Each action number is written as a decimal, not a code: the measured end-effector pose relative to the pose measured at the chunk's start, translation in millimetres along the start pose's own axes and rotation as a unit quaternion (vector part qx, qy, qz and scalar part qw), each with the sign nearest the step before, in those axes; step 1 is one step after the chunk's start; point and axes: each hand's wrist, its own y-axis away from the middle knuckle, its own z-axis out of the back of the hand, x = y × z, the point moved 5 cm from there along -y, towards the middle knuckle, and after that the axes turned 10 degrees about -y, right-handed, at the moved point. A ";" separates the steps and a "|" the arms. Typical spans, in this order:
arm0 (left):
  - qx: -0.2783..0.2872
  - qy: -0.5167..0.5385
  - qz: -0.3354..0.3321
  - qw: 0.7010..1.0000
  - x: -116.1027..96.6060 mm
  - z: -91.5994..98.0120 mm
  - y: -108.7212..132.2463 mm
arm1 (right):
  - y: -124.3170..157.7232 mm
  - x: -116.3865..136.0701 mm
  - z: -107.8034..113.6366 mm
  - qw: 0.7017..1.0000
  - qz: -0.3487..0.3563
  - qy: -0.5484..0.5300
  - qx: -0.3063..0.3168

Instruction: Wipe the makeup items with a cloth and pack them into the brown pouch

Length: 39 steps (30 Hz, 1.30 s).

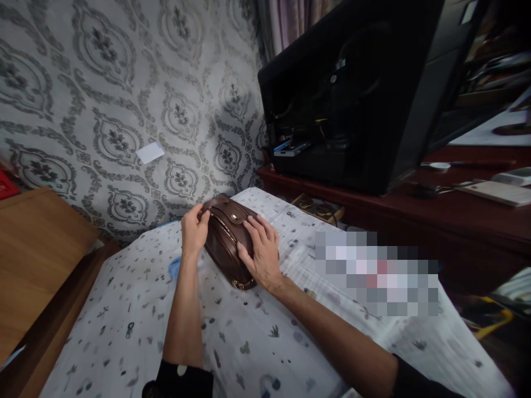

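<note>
A brown leather handbag (224, 249) with gold-coloured metal parts lies on a white patterned cloth (145, 315). A zipper (224, 225) runs along its upper side, and a flap with a gold clasp sits beside it. At the bag's far left end, my left hand (194, 231) is closed on the edge, thumb near the zipper's end. My right hand (263, 251) rests on the nearer right side with its fingers stretched out over the leather. Its thumb lies close to the zipper. Whatever sits under my left fingertips is hidden.
Behind the bag rises a patterned wall (182, 116) with a white switch plate. On the right, a large dark screen (332, 110) stands on a reddish-brown desk (468, 221). A wooden panel (45, 260) borders the left. A blue item (174, 268) lies near my left forearm.
</note>
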 end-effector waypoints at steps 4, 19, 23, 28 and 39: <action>0.036 0.003 -0.005 0.999 -3.6 2.1 0.5 | -0.5 0.9 0.5 1.000 0.003 0.002 -0.003; 0.167 -0.220 -0.006 0.961 -34.9 -36.2 -64.4 | -5.1 2.8 5.7 1.000 0.013 -0.026 -0.012; 0.170 -0.211 0.002 0.963 -28.2 -49.6 -74.3 | -5.5 2.7 5.7 0.999 0.009 -0.034 -0.009; 0.122 -0.197 0.003 0.973 -25.1 -51.6 -72.6 | -6.8 5.0 6.1 0.999 0.010 -0.044 -0.009; 0.134 -0.079 -0.051 0.986 -39.8 -49.3 -47.8 | -6.8 4.8 6.0 0.998 0.008 -0.055 -0.012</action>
